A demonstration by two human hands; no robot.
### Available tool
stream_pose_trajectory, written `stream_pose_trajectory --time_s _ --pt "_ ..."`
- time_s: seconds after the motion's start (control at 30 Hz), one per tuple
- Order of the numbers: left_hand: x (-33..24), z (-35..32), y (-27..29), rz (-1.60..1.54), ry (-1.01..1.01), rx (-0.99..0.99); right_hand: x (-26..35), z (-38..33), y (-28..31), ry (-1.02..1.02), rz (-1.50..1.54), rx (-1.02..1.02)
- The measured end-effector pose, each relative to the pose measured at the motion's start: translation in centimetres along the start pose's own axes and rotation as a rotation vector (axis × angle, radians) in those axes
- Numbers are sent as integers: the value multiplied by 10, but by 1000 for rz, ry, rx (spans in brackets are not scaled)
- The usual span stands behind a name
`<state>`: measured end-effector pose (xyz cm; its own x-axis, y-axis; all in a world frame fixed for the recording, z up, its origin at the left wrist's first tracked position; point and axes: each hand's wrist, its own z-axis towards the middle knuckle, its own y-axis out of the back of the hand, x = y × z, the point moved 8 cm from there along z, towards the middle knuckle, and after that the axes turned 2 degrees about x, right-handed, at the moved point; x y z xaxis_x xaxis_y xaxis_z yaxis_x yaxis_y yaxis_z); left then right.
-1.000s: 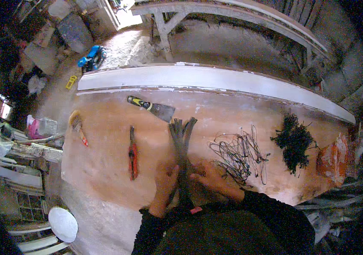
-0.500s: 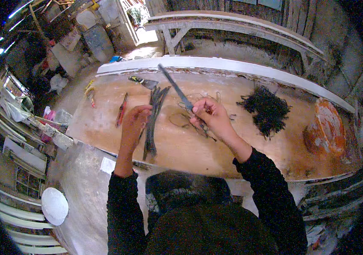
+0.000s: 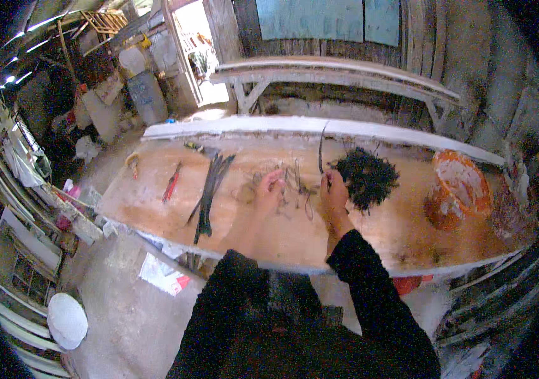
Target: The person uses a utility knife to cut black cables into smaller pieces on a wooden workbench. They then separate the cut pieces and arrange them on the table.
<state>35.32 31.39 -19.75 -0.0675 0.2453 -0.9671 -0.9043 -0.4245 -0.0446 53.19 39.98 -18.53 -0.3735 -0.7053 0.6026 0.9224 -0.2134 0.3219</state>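
Note:
My right hand (image 3: 334, 194) is closed around the lower end of a narrow dark strip (image 3: 322, 150), which stands up from the fingers towards the white board. My left hand (image 3: 269, 192) is over the middle of the wooden table, smeared by motion, so I cannot tell whether its fingers hold anything. Thin loops of cord or wire (image 3: 308, 203) lie between and around both hands. Just right of my right hand sits a tangled heap of short black pieces (image 3: 370, 179). A bundle of long dark strips (image 3: 206, 201) lies left of my left hand.
A red-handled tool (image 3: 171, 183) and a scraper (image 3: 201, 149) lie on the table's left part. An orange, white-smeared container (image 3: 449, 189) stands at the right. The white board (image 3: 269, 124) edges the table's far side, with a bench (image 3: 345, 71) beyond it.
My left hand has moved right, from beside the strip bundle to over the cord loops. My right hand has moved right, near the black heap, still gripping the strip. The view has shifted.

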Motion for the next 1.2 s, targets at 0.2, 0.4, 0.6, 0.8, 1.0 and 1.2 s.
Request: stream_pose_trajectory --time_s 0.2,0.4,0.6,0.8,1.0,1.2 --pt "11 51 -19 28 47 -4 -4 3 -21 -128 -9 109" --pt "24 77 -40 126 177 230 18 10 -26 41 23 140" --pt "28 82 -16 -40 182 157 12 39 -59 -137 187 175" --pt "60 77 1 -229 351 96 25 40 -78 -76 140 165" --pt "48 81 -2 -39 262 187 18 23 -94 -134 159 283" --pt "59 74 2 75 450 204 6 11 -101 -163 140 335"
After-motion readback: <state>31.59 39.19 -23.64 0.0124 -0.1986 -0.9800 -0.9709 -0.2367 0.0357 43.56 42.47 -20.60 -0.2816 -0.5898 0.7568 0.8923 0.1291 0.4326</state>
